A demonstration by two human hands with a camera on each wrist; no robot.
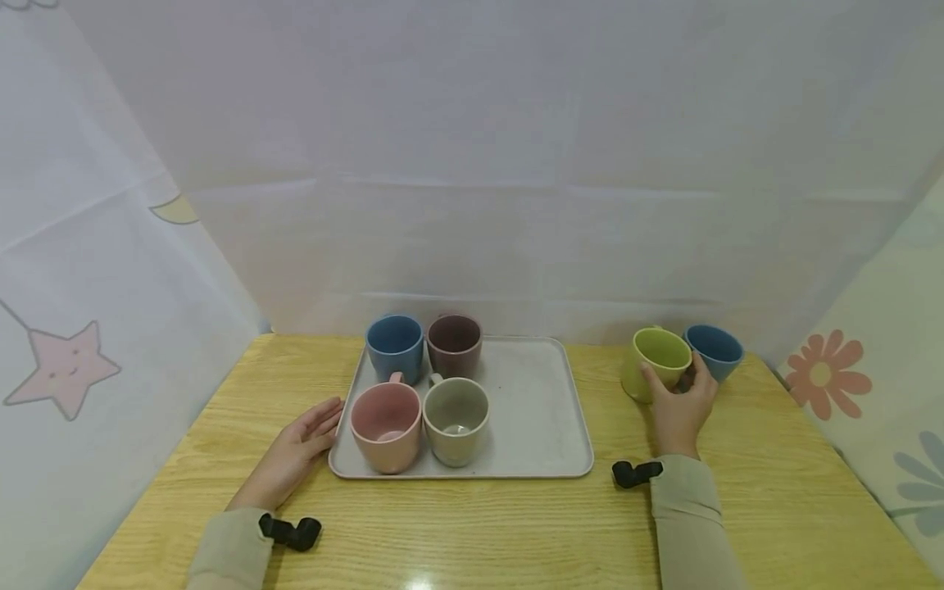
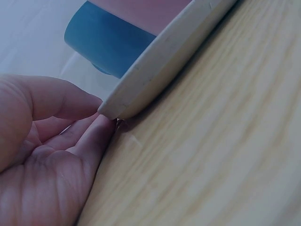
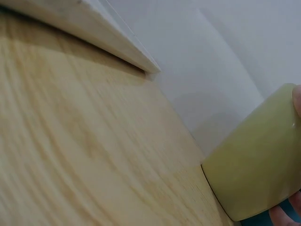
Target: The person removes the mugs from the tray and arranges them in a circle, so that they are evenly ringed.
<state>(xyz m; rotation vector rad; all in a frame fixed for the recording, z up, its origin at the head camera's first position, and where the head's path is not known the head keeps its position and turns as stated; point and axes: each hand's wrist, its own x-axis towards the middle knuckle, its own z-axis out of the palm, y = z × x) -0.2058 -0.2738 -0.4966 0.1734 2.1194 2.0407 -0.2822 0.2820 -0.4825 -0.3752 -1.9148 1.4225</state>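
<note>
My right hand [image 1: 682, 414] grips a yellow-green mug [image 1: 636, 373], thumb on its near side and fingers round its right side. In the right wrist view the green mug [image 3: 256, 160] stands with its base at the wooden table. A blue mug [image 1: 714, 348] stands just right of it, partly behind my fingers. My left hand [image 1: 291, 455] lies at the left edge of a pale tray [image 1: 534, 410], fingers extended. In the left wrist view, thumb and fingertips touch the tray's rim [image 2: 141, 75].
On the tray's left half stand a blue mug [image 1: 394, 348], a brown-purple mug [image 1: 455, 348], a pink mug [image 1: 387, 430] and a grey mug [image 1: 456, 422]. The wooden table [image 1: 457, 524] backs onto a white cloth [image 1: 472, 205], with printed cloth on both sides.
</note>
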